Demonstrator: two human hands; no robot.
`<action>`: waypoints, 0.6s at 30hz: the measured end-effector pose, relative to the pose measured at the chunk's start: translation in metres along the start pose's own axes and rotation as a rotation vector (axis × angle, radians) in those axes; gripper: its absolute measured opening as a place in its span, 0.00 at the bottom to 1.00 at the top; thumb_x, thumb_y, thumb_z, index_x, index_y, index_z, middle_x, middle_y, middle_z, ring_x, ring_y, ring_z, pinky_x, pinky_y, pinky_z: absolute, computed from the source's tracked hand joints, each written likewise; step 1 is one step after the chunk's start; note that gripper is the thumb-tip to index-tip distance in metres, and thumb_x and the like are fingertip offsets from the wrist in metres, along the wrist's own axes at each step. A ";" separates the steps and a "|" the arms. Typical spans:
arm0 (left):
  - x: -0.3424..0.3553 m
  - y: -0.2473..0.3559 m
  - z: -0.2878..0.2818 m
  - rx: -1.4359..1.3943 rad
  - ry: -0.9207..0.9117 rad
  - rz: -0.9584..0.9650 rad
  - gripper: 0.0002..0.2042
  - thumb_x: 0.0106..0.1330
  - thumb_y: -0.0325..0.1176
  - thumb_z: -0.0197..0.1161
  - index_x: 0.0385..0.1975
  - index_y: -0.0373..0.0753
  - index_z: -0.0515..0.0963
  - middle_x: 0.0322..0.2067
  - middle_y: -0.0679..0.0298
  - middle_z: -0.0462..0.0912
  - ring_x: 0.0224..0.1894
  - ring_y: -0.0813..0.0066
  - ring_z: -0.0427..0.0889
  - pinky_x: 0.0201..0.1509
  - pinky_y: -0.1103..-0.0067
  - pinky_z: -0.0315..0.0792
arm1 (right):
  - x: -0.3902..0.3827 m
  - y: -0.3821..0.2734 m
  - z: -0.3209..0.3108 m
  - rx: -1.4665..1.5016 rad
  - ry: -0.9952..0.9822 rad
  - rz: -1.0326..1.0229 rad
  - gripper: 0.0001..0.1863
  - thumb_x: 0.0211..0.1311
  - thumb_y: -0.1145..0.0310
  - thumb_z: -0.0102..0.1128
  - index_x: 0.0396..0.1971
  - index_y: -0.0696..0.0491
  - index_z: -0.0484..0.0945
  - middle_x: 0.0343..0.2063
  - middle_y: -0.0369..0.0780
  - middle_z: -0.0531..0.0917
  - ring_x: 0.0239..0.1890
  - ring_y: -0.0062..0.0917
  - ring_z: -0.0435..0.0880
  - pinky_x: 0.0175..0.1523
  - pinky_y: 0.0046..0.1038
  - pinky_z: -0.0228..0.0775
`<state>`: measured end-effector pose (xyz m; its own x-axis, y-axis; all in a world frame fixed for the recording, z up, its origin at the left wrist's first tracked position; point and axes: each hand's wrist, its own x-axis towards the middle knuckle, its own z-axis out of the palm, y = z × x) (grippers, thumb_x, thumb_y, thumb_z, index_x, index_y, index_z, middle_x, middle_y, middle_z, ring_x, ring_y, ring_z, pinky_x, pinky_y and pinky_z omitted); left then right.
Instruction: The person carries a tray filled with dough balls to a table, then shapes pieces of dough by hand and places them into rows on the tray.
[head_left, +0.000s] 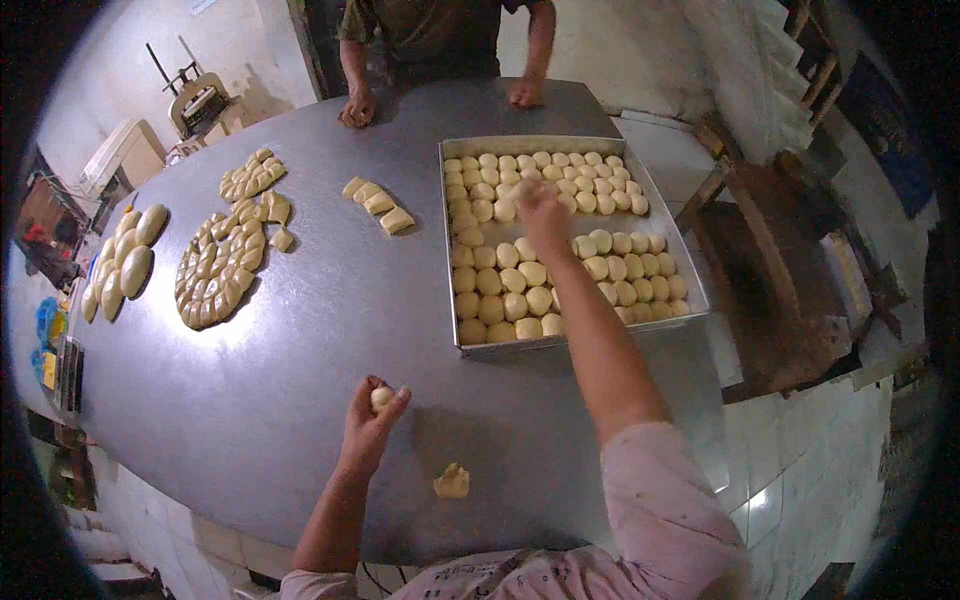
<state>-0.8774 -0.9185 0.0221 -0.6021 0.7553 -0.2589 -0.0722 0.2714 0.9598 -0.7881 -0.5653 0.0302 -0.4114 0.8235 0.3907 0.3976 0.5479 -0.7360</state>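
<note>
A small pale dough ball (381, 399) rests in my left hand (372, 418), its fingers and thumb curled around it above the near part of the table. My right arm reaches out over a large metal tray (575, 338) filled with rows of round dough balls (620, 268). Above a gap between the rows, my right hand (545, 218) has its fingers closed on what looks like another dough ball, mostly hidden by the fingers. A torn scrap of dough (452, 482) lies on the table between my forearms.
On the metal table (330, 300) lie a short row of cut dough pieces (378, 202), a scored dough round (220, 265), a smaller cut clump (252, 175) and several long dough loaves (125, 260). Across the table, another person's hands (357, 108) rest near the far edge.
</note>
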 end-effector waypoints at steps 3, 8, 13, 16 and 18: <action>-0.003 0.004 -0.012 -0.181 -0.002 -0.015 0.16 0.67 0.45 0.51 0.43 0.37 0.70 0.37 0.63 0.74 0.43 0.76 0.71 0.49 0.76 0.65 | -0.013 -0.001 0.021 0.130 -0.125 0.009 0.14 0.61 0.64 0.54 0.42 0.58 0.75 0.32 0.41 0.81 0.38 0.23 0.78 0.44 0.23 0.68; -0.003 0.002 0.002 -0.356 -0.398 -0.042 0.22 0.70 0.46 0.45 0.55 0.37 0.68 0.48 0.56 0.74 0.53 0.69 0.71 0.59 0.73 0.63 | -0.178 -0.075 -0.011 0.365 -0.424 -0.185 0.20 0.64 0.66 0.49 0.55 0.55 0.67 0.51 0.43 0.72 0.53 0.28 0.71 0.58 0.30 0.62; 0.070 0.032 0.009 0.257 -0.454 0.210 0.16 0.68 0.39 0.52 0.46 0.35 0.76 0.40 0.63 0.80 0.44 0.76 0.76 0.52 0.75 0.68 | -0.281 -0.027 -0.098 0.415 -0.229 0.512 0.16 0.66 0.65 0.45 0.51 0.52 0.72 0.45 0.42 0.77 0.45 0.25 0.77 0.49 0.26 0.69; 0.176 0.042 -0.017 0.468 0.116 0.429 0.14 0.65 0.38 0.54 0.44 0.37 0.77 0.36 0.56 0.82 0.39 0.69 0.80 0.46 0.74 0.71 | -0.325 -0.019 -0.156 -0.107 -0.259 0.297 0.18 0.63 0.65 0.46 0.52 0.54 0.70 0.51 0.47 0.71 0.55 0.37 0.69 0.55 0.37 0.62; 0.255 0.020 -0.046 0.742 0.272 0.466 0.21 0.62 0.46 0.56 0.50 0.41 0.74 0.45 0.49 0.77 0.45 0.58 0.77 0.50 0.70 0.69 | -0.324 -0.026 -0.169 -0.800 -0.701 -0.180 0.21 0.61 0.66 0.48 0.53 0.56 0.68 0.55 0.49 0.67 0.60 0.44 0.62 0.59 0.44 0.56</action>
<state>-1.0689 -0.7475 -0.0199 -0.6155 0.7435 0.2615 0.6975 0.3594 0.6199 -0.5265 -0.8216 0.0159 -0.7945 0.5925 -0.1334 0.6003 0.7994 -0.0252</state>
